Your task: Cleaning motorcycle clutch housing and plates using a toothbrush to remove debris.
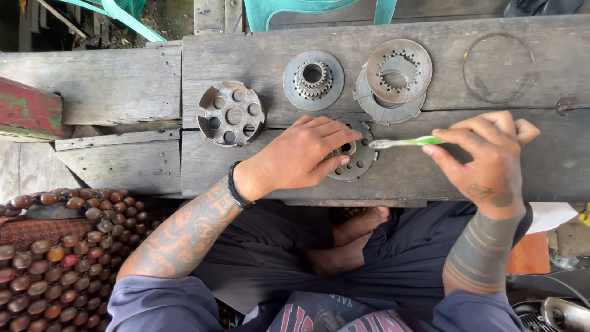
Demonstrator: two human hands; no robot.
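Observation:
My left hand [304, 155] presses down on a round grey metal plate [356, 161] with several holes and a brass-coloured centre, lying on the weathered wooden bench [147, 86]. My right hand [485, 154] grips a green and white toothbrush [405, 142], its bristle end touching the plate's right edge. A black band sits on my left wrist.
Farther back on the bench lie a drum-shaped part with round holes [232, 114], a disc with a toothed hub [313, 80], two stacked rusty ring plates [393, 80] and a thin wire ring [498, 67]. A wooden bead mat [55, 258] lies lower left.

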